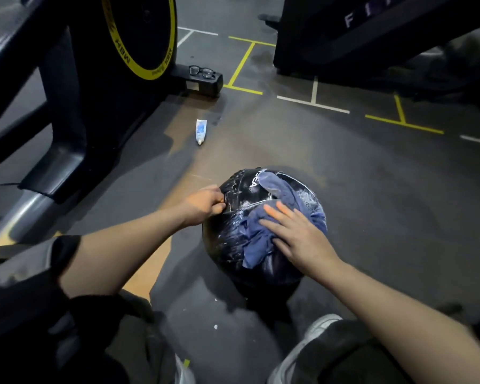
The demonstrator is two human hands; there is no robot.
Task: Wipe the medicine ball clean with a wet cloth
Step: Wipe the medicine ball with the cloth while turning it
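Wiping looks midway: right hand (297, 239) presses flat on blue cloth (263, 234); left hand (205, 205) grips medicine ball (233, 245), white smears remaining.

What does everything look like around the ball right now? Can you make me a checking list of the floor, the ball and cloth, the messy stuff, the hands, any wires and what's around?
Surface: dark gym floor with yellow and white lines; small white specks near the person's feet.
Job's things: black medicine ball on the floor, streaked with white smears; blue cloth bunched on top.
Clutter: white tube lying on the floor; glasses on a machine's foot.
Grippers: left hand grips the ball's side; right hand presses flat on the cloth.
Cables: nothing seen.
Surroundings: exercise bike with a yellow-rimmed wheel on the left; another dark machine behind.
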